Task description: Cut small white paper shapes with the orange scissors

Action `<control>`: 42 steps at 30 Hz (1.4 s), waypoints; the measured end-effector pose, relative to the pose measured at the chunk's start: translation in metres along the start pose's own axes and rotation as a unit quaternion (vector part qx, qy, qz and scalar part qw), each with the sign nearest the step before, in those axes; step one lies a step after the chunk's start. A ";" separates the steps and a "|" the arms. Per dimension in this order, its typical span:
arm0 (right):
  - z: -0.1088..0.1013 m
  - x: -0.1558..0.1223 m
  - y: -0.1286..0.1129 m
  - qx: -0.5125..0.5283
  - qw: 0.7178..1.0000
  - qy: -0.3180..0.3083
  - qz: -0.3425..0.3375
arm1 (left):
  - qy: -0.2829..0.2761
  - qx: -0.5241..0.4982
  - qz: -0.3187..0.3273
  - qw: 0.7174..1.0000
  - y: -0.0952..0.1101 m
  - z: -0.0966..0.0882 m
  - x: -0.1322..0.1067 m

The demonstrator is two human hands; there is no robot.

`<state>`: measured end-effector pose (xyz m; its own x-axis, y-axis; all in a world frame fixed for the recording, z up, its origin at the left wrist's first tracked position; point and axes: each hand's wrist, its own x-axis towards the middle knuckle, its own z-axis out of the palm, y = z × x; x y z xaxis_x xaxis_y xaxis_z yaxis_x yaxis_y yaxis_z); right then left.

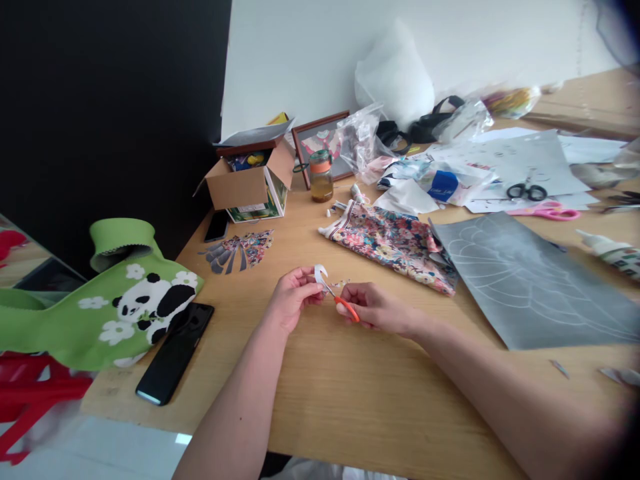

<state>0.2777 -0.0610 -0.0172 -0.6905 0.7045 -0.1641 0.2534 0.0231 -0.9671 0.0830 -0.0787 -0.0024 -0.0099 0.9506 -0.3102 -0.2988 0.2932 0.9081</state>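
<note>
Between the fingertips of my left hand (296, 297) is a small curved white paper piece (321, 272), held above the table. My right hand (373, 307) grips small orange-handled scissors (349, 309), their blades reaching to the lower end of the piece. Tiny scraps (341, 283) lie on the table just behind the blades. Farther left, cut floral fabric pieces (245, 250) are spread in a fan, some showing a grey side. A folded floral cloth (390, 243) lies behind my right hand, next to a dark grey sheet (530, 280) with white petal-like lines.
A black phone (175, 353) and a green panda bag (145, 300) lie at the left table edge. An open cardboard box (250, 183), a lidded jar (321, 177) and a picture frame (345, 167) stand behind. Pink scissors (555, 211), black scissors (527, 192) and a white bottle (613, 250) lie right.
</note>
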 end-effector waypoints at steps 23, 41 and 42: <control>0.001 0.001 -0.001 -0.004 1.000 0.013 -0.011 | 0.013 -0.012 0.000 1.000 0.002 0.003 -0.002; 0.000 0.000 0.000 0.006 1.000 0.000 -0.005 | 0.012 -0.014 -0.004 1.000 0.001 0.002 0.000; -0.001 0.000 0.001 0.003 1.000 0.000 -0.006 | 0.011 -0.014 -0.005 1.000 0.001 0.002 0.000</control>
<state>0.2781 -0.0604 -0.0178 -0.6938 0.7038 -0.1525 0.2408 0.0271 -0.9702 0.0843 -0.0783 -0.0008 -0.0278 0.9449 -0.3261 -0.3255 0.2999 0.8967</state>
